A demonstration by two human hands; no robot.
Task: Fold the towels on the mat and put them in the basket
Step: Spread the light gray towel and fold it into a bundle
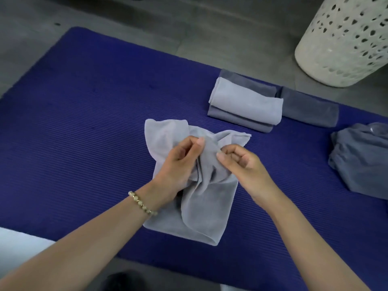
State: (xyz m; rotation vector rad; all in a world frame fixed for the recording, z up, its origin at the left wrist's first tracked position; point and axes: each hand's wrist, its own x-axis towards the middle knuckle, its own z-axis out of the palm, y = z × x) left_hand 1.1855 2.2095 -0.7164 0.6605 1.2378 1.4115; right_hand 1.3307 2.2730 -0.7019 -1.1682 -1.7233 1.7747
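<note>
Grey floor (pixel 147 13), blue mat (pixel 84 122) laid on it. Light grey towel (pixel 201 206) is found mid-mat, lower half flat, upper part bunched and lifted. Folding is judged under way on this towel. For the next move, corners need to be spread and laid square over the lower half. Left-hand grip (pixel 180 162) is closed to a thumb-and-finger pinch on the bunched cloth. Right-hand grip (pixel 241 162) is pinched on it likewise, other fingers curled. Folded stack (pixel 245 106) and crumpled dark towel (pixel 361 158) are seen on the mat. Basket (pixel 344 38) is placed off-mat, far right.
</note>
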